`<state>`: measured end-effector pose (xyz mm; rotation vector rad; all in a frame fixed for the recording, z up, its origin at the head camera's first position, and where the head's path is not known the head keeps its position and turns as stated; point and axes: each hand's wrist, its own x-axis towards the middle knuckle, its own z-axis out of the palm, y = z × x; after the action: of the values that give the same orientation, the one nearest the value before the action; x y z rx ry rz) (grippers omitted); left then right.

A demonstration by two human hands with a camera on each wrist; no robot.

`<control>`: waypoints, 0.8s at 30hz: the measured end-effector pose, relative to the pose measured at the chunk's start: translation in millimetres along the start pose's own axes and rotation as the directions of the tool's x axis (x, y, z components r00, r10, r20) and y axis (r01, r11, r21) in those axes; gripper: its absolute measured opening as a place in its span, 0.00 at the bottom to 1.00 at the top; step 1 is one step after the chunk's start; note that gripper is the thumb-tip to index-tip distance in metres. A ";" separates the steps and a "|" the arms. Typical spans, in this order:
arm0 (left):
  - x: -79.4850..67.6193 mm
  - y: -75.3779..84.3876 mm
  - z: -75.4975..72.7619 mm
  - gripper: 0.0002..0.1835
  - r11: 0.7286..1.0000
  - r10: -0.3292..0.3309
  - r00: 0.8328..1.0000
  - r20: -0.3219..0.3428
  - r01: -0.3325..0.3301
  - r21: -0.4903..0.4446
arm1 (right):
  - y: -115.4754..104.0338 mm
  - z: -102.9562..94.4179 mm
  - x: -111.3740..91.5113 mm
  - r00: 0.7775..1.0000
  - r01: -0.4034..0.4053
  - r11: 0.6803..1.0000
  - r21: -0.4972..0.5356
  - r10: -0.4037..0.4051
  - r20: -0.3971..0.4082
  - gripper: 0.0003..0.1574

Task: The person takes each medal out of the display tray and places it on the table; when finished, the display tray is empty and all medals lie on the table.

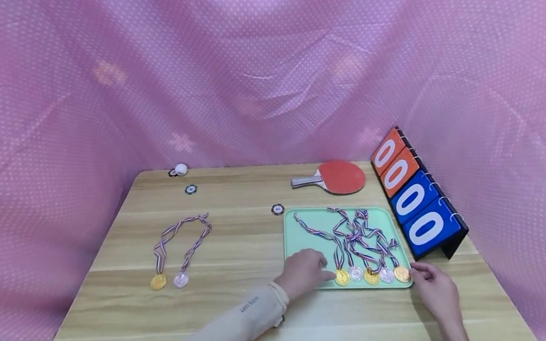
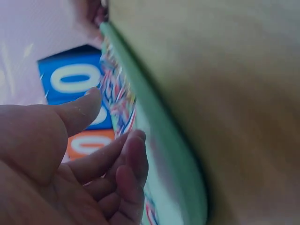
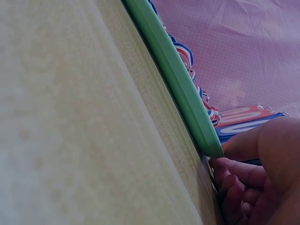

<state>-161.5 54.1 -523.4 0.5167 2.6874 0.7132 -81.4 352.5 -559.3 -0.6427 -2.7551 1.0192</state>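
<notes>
A light green tray (image 1: pixel 303 240) holds several medals with tangled striped ribbons (image 1: pixel 356 238). Its front edge carries a row of discs, from a gold medal (image 1: pixel 342 277) and a silver medal (image 1: pixel 356 274) across to a bronze-toned medal (image 1: pixel 402 274). Over the tray's front left part is my left hand (image 1: pixel 305 272), thumb close to the leftmost gold medal; in the left wrist view its thumb and fingers are apart, with nothing between them. My right hand (image 1: pixel 437 290) grips the tray's front right corner, thumb at the rim (image 3: pixel 213 149) and fingers curled low beside it.
On the left lie a gold medal (image 1: pixel 158 282) and a silver medal (image 1: pixel 181 279) with ribbons. Behind the tray are a red paddle (image 1: pixel 344 178) and a round chip (image 1: pixel 277 209). A flip scoreboard (image 1: pixel 415 198) stands close on the right. A white ball (image 1: pixel 181 169) sits far left.
</notes>
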 end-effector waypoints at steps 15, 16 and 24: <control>10.8 18.0 36.8 0.12 0.999 0.008 0.983 -0.183 -0.001 0.040 | -1.7 2.1 0.0 1.000 -0.014 1.000 -0.013 0.014 0.009 0.25; 10.6 17.6 37.1 0.11 0.999 0.007 0.982 -0.191 -0.001 0.033 | -2.1 2.5 0.2 1.000 -0.014 1.000 -0.014 0.015 0.013 0.25; 15.4 20.2 36.8 0.05 0.999 0.021 0.972 -0.235 -0.013 0.037 | 0.4 -2.5 0.5 0.999 -0.027 0.999 -0.026 0.028 0.019 0.28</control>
<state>-155.8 92.0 -546.4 0.4916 2.9236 0.7777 -81.1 354.4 -557.7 -0.6795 -2.7878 1.0026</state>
